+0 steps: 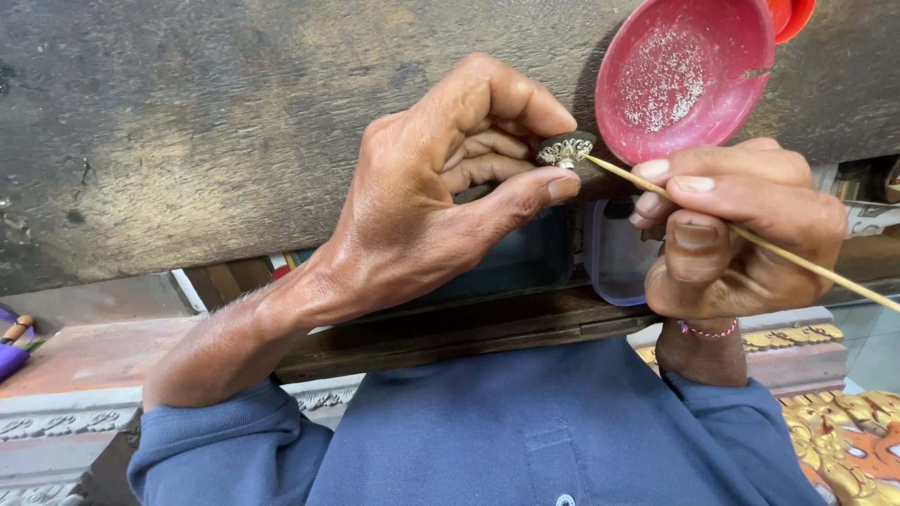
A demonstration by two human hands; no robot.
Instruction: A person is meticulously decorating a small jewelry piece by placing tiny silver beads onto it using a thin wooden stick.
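One red dish (689,80), one thin stick (797,255), one small ornament (565,150), two hands.

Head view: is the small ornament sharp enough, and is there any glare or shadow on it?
Head view: the ornament held in the left hand is sharp, evenly lit, with no glare; the red dish casts a soft shadow on the workbench; the frame's edges look slightly soft.

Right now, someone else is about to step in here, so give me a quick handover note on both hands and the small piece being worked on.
Left hand: pinches a small dark round ornament with pale decorated trim between thumb and fingertips, above the wooden workbench.
Right hand: holds a thin wooden stick like a pen, its tip touching the ornament's trim.
Red dish with a dusting of fine pale grains sits tilted just behind the ornament.
Done: part of the trim already looks pale and sparkly.
Left: how much trim remains bare cannot be seen from this side.
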